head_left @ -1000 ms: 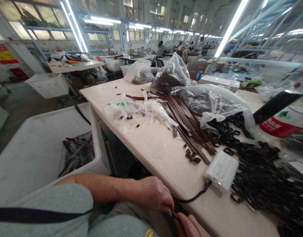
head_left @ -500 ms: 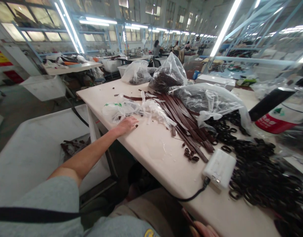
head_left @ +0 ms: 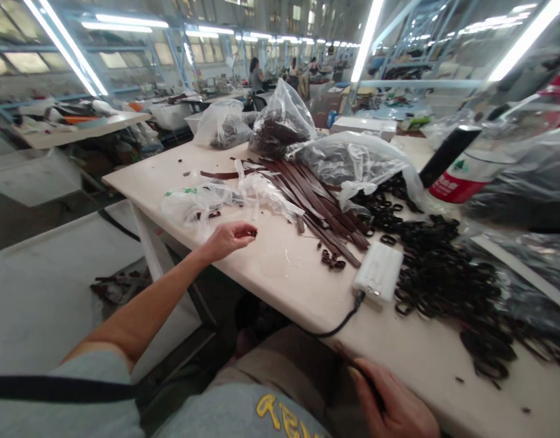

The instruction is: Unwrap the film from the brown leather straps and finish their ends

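My left hand (head_left: 227, 239) is stretched out over the near left part of the pale table (head_left: 280, 286), fingers pinched on a small dark loop (head_left: 254, 232). It hovers just below a crumpled clear plastic bag (head_left: 202, 204). My right hand (head_left: 396, 404) rests low by my lap at the table's front edge, fingers curled around a thin brown strap (head_left: 353, 363). A pile of brown leather straps (head_left: 316, 204) lies across the middle of the table. A white power bank (head_left: 378, 272) with a black cable sits near the edge.
A heap of black rings (head_left: 448, 280) covers the right side. Plastic bags of dark parts (head_left: 280, 125) stand at the far end. A white bin (head_left: 47, 292) with brown scraps stands left of the table. A red-and-white can (head_left: 462, 176) is at right. People sit at distant benches.
My left hand left my lap, reached out to the table by the plastic bag, and lifted off pinching a small loop. The view shifted left; my right hand shows more.
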A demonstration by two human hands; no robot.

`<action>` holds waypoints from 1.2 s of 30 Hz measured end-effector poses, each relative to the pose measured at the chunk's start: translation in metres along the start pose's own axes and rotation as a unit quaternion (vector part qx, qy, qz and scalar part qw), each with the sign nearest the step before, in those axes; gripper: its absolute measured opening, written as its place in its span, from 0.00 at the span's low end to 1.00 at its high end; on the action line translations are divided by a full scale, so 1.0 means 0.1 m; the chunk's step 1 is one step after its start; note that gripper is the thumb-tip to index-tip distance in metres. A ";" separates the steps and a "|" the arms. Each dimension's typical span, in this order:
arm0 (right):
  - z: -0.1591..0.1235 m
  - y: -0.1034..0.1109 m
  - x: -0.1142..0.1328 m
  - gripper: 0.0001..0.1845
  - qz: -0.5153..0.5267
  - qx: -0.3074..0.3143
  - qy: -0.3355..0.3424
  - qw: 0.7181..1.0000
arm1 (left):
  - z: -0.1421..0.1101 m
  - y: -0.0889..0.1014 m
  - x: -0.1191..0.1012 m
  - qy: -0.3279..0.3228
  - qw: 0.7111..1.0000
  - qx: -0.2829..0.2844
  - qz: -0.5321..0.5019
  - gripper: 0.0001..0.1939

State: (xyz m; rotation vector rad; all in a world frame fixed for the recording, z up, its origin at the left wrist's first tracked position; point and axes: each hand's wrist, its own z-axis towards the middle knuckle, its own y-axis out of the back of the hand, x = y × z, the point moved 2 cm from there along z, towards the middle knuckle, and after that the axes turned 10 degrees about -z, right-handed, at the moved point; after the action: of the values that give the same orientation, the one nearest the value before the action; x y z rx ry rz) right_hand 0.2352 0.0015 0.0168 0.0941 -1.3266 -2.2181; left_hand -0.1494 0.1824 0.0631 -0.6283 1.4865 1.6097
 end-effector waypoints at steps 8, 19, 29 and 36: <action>0.35 0.30 0.31 0.08 0.088 0.025 -0.088 0.992 | -0.70 -1.15 -0.88 0.099 0.927 0.152 -0.329 0.11; 0.32 0.28 0.40 0.09 0.079 0.028 -0.078 0.993 | -0.74 -1.32 -1.05 0.001 0.931 0.248 -0.267 0.14; 0.26 0.23 0.40 0.14 0.076 0.059 -0.043 0.994 | -0.66 -1.41 -1.19 -0.057 0.895 0.394 -0.200 0.12; 0.25 0.18 0.40 0.11 0.110 0.017 -0.107 0.988 | -0.77 -1.60 -1.12 0.175 0.873 0.293 -0.349 0.17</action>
State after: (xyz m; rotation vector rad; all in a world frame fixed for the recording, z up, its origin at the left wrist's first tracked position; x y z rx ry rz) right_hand 0.2010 -0.0049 0.0529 -0.2735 -1.4130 -2.0632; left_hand 0.0293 0.0725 0.0535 -0.9791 1.6309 0.4637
